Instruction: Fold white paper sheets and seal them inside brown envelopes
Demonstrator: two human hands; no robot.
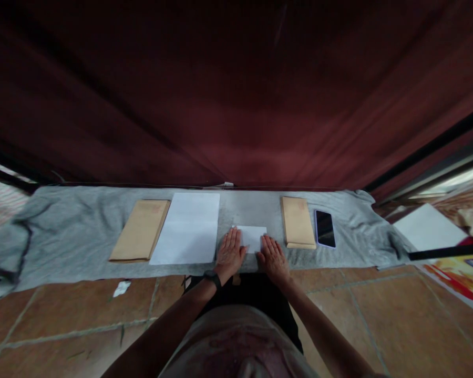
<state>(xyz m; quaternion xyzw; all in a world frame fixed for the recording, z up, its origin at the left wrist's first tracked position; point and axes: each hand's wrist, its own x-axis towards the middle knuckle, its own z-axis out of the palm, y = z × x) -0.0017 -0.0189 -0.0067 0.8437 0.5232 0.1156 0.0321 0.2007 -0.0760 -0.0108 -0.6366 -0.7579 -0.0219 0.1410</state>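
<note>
My left hand [229,253] and my right hand [273,256] lie flat, fingers together, on the near part of a small folded white paper [253,234] on a grey cloth [63,231]. Each palm presses one lower corner of the paper. A black band sits on my left wrist. To the left lie a large white sheet [187,228] and a brown envelope [141,229]. To the right lie a second brown envelope [297,222] and a dark phone [325,228].
The grey cloth is spread on a brown tiled floor [378,315]. A dark red curtain [236,94] hangs behind it. A white scrap [122,287] lies on the tiles at left. A white board [428,227] and colourful printed material [461,273] sit at right.
</note>
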